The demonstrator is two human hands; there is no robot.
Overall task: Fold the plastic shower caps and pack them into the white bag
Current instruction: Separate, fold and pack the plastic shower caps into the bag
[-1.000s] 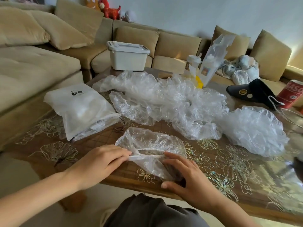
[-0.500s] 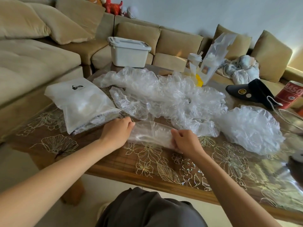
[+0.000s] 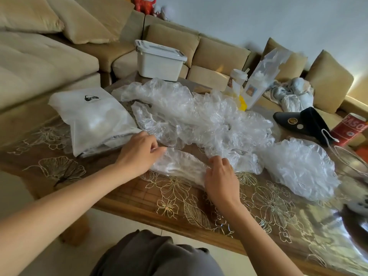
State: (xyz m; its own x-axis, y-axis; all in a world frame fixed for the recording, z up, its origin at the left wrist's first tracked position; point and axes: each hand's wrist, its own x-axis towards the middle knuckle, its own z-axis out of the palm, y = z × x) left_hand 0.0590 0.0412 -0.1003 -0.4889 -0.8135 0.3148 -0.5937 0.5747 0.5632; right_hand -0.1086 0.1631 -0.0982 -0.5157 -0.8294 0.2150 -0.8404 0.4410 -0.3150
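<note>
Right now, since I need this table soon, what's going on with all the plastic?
A person is folding a clear shower cap on the table, the left hand pinching one end and the right hand gripping the other. It lies as a narrow strip. The white bag lies just left, looking partly filled. A heap of unfolded caps sits behind, another crumpled cap to the right.

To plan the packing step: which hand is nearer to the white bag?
Left. The left hand is right beside the bag, at its near corner, holding one end of the cap; the right hand holds the other end, farther right.
</note>
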